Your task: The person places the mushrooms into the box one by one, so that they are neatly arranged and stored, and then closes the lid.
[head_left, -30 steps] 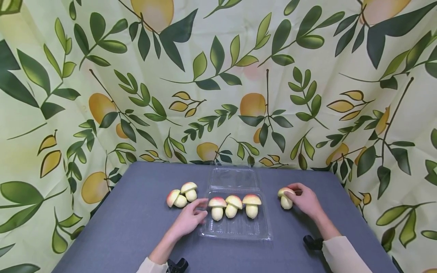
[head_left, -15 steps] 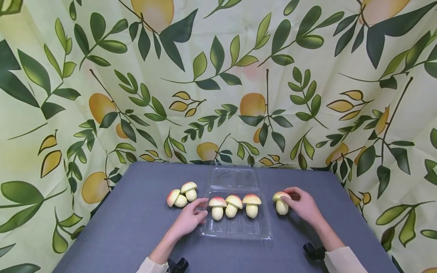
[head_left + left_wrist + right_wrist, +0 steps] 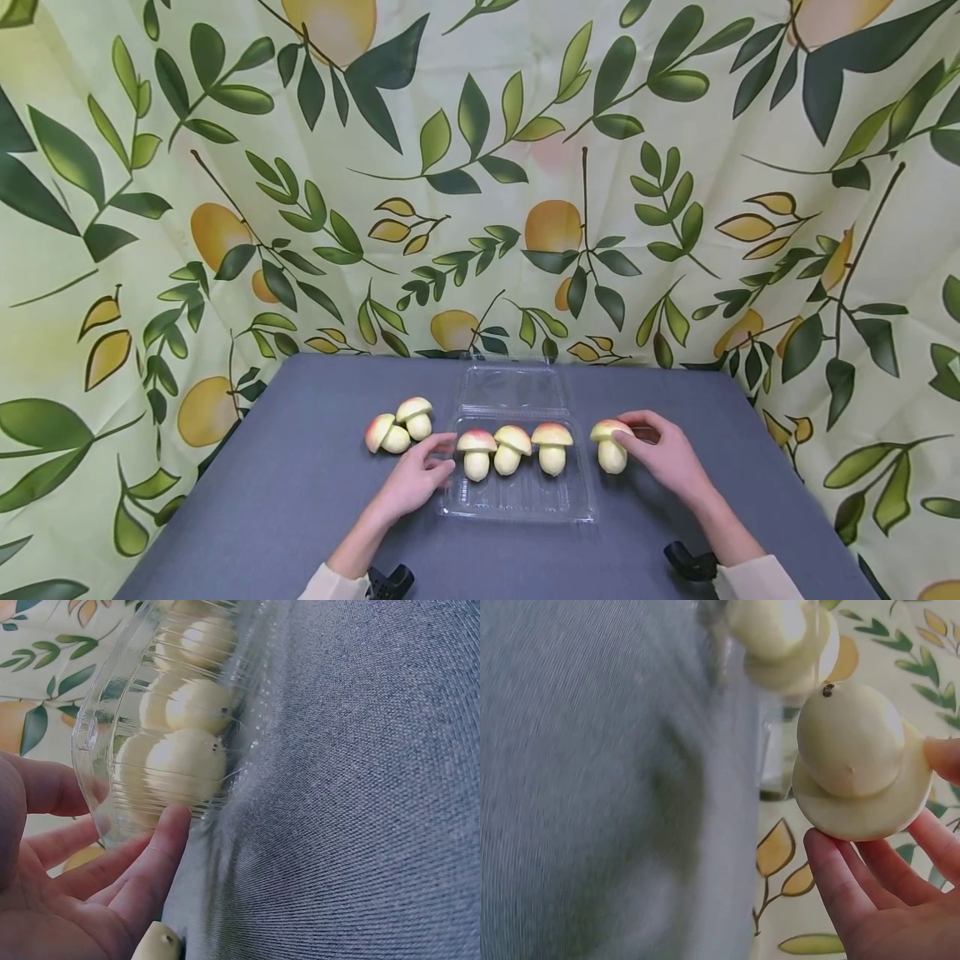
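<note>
My right hand point(image 3: 669, 457) holds a toy mushroom point(image 3: 611, 458) by its red-and-yellow cap, pinched between thumb and fingers, just off the right side of a clear plastic clamshell box point(image 3: 517, 510). In the right wrist view the held mushroom's point(image 3: 851, 742) pale stem faces the camera. Three similar mushrooms point(image 3: 552, 454) lie in a row inside the box, caps toward its hinge. My left hand point(image 3: 412, 485) is at the box's left side with relaxed fingers. In the left wrist view its fingertips point(image 3: 174, 825) lie against the clear wall beside the nearest mushroom point(image 3: 184, 769).
Two more mushrooms point(image 3: 401, 425) lie together on the grey tabletop point(image 3: 247, 500), left of the box. The box's lid point(image 3: 513, 389) is folded back toward the patterned cloth point(image 3: 480, 208) behind the table. A black wrist camera point(image 3: 690, 562) is on the right wrist.
My right hand has moved left with the mushroom, bringing it closer to the box. My left hand has stayed at the box's left side.
</note>
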A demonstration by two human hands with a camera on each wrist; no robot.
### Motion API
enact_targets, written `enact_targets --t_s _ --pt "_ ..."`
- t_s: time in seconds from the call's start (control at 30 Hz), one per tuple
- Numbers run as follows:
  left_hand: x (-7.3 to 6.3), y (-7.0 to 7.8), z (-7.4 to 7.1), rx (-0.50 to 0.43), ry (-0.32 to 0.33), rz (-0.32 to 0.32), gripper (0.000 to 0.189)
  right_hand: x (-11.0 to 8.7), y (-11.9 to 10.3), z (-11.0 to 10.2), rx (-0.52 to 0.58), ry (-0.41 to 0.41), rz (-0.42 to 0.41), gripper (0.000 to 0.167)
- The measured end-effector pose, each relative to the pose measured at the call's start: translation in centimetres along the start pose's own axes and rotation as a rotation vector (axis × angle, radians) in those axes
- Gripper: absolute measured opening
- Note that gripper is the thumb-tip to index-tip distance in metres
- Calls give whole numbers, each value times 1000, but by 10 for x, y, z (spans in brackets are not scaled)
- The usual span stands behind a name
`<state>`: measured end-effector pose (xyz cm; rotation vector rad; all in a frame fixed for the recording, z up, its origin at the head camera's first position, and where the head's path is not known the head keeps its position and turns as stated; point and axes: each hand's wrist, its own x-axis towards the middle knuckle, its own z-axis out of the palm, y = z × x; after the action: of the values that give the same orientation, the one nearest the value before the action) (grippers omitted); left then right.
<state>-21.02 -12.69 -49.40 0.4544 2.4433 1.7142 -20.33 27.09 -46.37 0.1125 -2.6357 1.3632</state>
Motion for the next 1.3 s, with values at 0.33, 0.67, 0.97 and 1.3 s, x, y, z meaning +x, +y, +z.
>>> enact_targets --t_s 0.33,0.67,0.97,1.3 --pt "1 -1 0 -4 -2 -2 45 -8 -19 17 87 0 -77 32" --pt "0 0 -1 13 -4 -1 44 -17 -30 41 123 -4 -118 30" --pt "0 -1 -1 10 -8 7 45 -23 -29 58 75 14 -317 26" --pt "0 0 0 5 -8 5 45 -30 -25 69 -121 64 -510 32"
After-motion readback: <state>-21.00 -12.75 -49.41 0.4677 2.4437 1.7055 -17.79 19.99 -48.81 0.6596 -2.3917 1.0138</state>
